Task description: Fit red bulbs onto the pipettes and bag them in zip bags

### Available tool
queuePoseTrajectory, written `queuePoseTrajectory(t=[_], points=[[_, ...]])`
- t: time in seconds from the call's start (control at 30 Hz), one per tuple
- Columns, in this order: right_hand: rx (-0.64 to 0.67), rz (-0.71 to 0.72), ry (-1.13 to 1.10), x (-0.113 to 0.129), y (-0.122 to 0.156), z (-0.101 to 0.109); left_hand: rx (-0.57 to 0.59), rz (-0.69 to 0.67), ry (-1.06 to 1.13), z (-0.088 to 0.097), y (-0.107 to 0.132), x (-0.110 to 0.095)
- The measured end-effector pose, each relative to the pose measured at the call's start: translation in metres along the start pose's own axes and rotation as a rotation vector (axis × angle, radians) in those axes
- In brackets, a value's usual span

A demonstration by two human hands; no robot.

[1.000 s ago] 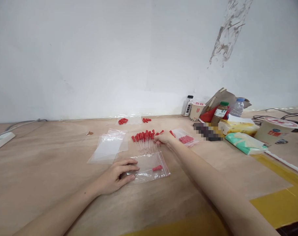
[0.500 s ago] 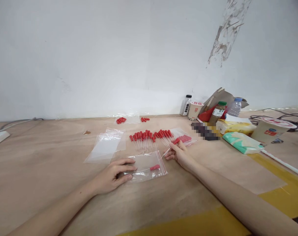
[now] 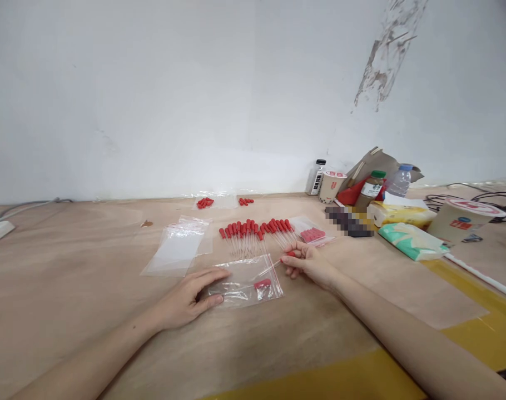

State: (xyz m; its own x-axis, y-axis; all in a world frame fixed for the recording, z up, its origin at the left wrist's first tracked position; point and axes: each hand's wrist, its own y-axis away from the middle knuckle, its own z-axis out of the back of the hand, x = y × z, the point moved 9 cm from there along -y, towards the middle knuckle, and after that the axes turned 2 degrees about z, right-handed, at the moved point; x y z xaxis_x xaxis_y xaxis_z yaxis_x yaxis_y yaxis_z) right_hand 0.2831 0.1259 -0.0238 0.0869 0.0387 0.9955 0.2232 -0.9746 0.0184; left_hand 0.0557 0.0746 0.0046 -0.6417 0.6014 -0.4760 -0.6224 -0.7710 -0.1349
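A clear zip-lock bag (image 3: 240,300) lies flat before me, its red-striped mouth facing right. Inside is one glass dropper with a red rubber bulb (image 3: 262,284). My left hand (image 3: 192,294) rests on the bag's left end, thumb and fingers apart, pressing it down. Between thumb and fingers, my right hand (image 3: 309,265) pinches a second dropper by its red bulb (image 3: 288,256). That dropper's thin tube points left across the bag's mouth; whether its tip is inside or above the film, I cannot tell. Several more red-bulbed droppers (image 3: 248,236) lie fanned out behind the bag.
Flat clear bags (image 3: 175,250) lie at the left. Loose red bulbs (image 3: 205,203) sit near the wall, and a bag of red bulbs (image 3: 312,235) is behind my right hand. Bottles (image 3: 370,190), paper cups (image 3: 464,222) and tissue packs (image 3: 411,242) crowd the right side.
My right hand has come down slightly and tilted its dropper flatter, with the tube now reaching left over the bag's mouth. My left hand has stayed on the bag, its fingers drawn closer together.
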Motion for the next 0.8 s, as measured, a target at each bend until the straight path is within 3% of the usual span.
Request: queuePoseTrajectory(t=[0.13,0.23,0.37,0.57,0.8], points=[[0.070,0.033,0.260,-0.005,0.000,-0.006,-0.004,-0.001,0.005,0.000,0.000,0.001],[0.101,0.093,0.316,-0.008,0.000,-0.014,-0.002,0.003,0.003,-0.001,0.000,0.001],[0.164,0.061,0.205,-0.007,0.005,-0.025,0.003,0.002,0.003,-0.001,0.000,0.000],[0.365,-0.070,0.003,-0.004,0.016,-0.045,-0.002,-0.024,0.004,0.000,-0.001,-0.003],[-0.076,0.067,0.369,0.005,-0.025,0.004,0.045,-0.043,0.021,-0.004,-0.002,-0.004]])
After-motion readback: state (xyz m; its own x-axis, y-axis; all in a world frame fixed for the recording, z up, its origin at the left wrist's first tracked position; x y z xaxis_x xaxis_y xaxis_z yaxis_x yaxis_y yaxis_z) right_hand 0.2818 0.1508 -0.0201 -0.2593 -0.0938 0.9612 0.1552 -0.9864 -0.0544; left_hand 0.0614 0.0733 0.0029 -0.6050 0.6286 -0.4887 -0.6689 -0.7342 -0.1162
